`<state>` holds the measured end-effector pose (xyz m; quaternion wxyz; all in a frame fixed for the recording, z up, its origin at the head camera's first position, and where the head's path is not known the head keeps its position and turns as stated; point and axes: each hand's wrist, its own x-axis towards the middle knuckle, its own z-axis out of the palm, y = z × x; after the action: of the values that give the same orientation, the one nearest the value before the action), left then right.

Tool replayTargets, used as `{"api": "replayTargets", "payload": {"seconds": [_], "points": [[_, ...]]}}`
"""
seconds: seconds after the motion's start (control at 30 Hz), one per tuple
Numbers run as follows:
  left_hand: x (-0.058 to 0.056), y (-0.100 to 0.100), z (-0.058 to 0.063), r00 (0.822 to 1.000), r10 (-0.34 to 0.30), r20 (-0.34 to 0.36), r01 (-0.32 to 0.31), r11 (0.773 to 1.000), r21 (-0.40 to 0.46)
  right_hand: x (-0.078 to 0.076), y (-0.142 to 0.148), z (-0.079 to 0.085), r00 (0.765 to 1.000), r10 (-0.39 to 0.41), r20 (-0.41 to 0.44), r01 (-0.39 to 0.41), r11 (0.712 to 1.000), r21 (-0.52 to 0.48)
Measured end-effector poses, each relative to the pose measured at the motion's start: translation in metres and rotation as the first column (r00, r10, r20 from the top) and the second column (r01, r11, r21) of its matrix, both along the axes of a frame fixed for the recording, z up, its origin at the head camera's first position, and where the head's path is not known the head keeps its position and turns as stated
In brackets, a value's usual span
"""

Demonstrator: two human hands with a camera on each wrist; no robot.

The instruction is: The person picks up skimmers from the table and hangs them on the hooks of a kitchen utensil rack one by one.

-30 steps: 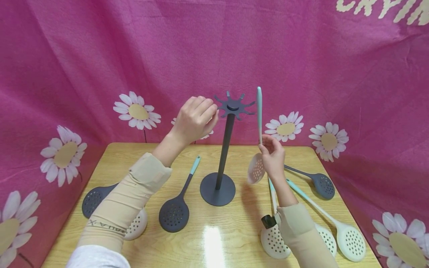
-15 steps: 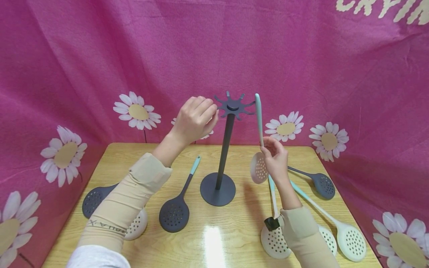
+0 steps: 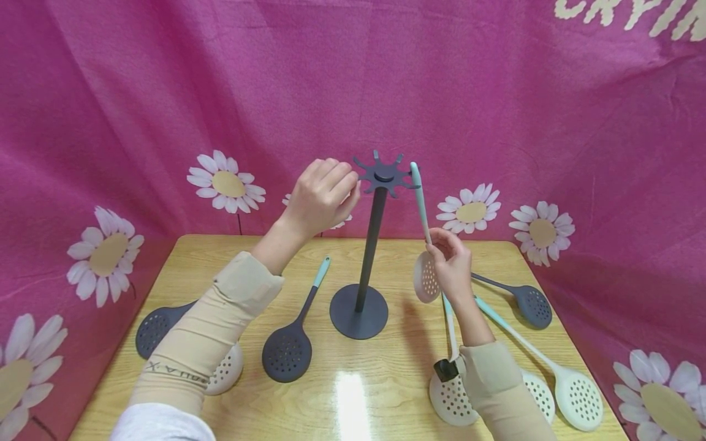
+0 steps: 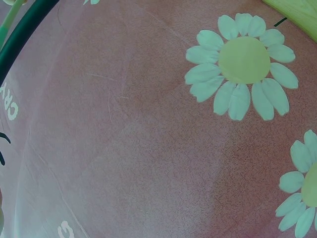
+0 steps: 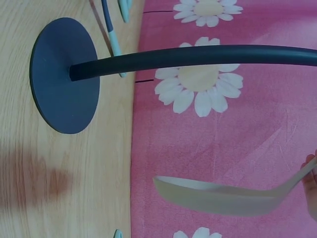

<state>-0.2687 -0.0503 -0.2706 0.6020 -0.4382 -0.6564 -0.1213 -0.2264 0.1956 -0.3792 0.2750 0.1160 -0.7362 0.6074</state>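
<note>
My right hand (image 3: 453,264) pinches the shaft of a white skimmer (image 3: 425,278) with a turquoise handle, held upright, its perforated bowl hanging down. The handle's top overlaps a right-hand hook of the dark utensil stand (image 3: 371,251) in the head view. From the right wrist, the skimmer's bowl (image 5: 218,199) shows side-on, apart from the stand's post (image 5: 198,55). My left hand (image 3: 324,195) is raised at the stand's left side, fingers curled at a hook, fingertips mostly hidden. The left wrist view catches only the post (image 4: 25,37) and hook ends at its left edge.
On the wooden table (image 3: 386,392), a dark skimmer (image 3: 287,353) lies left of the stand's round base. Another dark skimmer (image 3: 155,331) and a white one (image 3: 225,370) lie partly under my left arm. Several white skimmers (image 3: 578,398) and a dark one (image 3: 534,306) lie at right.
The top of the skimmer's handle has come down and tilted left, onto the stand's right-hand hooks. My right hand has shifted slightly. The left hand and the stand have stayed put.
</note>
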Motion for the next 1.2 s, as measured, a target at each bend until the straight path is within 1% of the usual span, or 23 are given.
{"api": "replayTargets", "payload": {"seconds": [0.13, 0.27, 0.33, 0.5, 0.63, 0.8, 1.0, 1.2], "points": [[0.000, 0.000, 0.000, 1.000, 0.000, 0.002, 0.000, 1.000, 0.004, -0.004, -0.001, -0.008, 1.000, 0.017, -0.010, -0.017, 1.000, 0.000], [0.000, 0.001, 0.000, 1.000, 0.001, 0.004, -0.001, 1.000, 0.007, -0.005, -0.006, -0.011, 0.999, 0.037, 0.005, -0.037, 0.999, -0.012], [0.000, 0.001, 0.000, 1.000, 0.002, 0.004, -0.002, 1.000, 0.006, -0.004, -0.010, -0.010, 0.999, 0.052, 0.005, -0.052, 0.998, -0.021], [0.000, 0.000, 0.000, 1.000, 0.004, 0.005, -0.004, 1.000, 0.004, 0.004, -0.023, -0.001, 0.997, 0.078, 0.004, -0.078, 0.997, -0.020], [0.001, 0.001, 0.001, 1.000, -0.003, 0.007, 0.003, 1.000, 0.007, 0.007, -0.031, 0.001, 0.996, 0.075, 0.039, -0.074, 0.997, -0.007], [0.002, 0.002, 0.002, 1.000, -0.010, 0.010, 0.010, 1.000, 0.009, 0.006, -0.036, 0.000, 0.996, 0.074, 0.048, -0.074, 0.997, 0.000], [0.001, 0.002, 0.001, 1.000, -0.004, 0.011, 0.004, 1.000, 0.008, 0.005, -0.040, -0.002, 0.994, 0.100, 0.036, -0.099, 0.995, -0.011], [0.002, 0.002, 0.001, 1.000, -0.001, 0.010, 0.001, 1.000, 0.009, 0.005, -0.042, -0.003, 0.992, 0.110, 0.055, -0.109, 0.994, -0.015]]}}
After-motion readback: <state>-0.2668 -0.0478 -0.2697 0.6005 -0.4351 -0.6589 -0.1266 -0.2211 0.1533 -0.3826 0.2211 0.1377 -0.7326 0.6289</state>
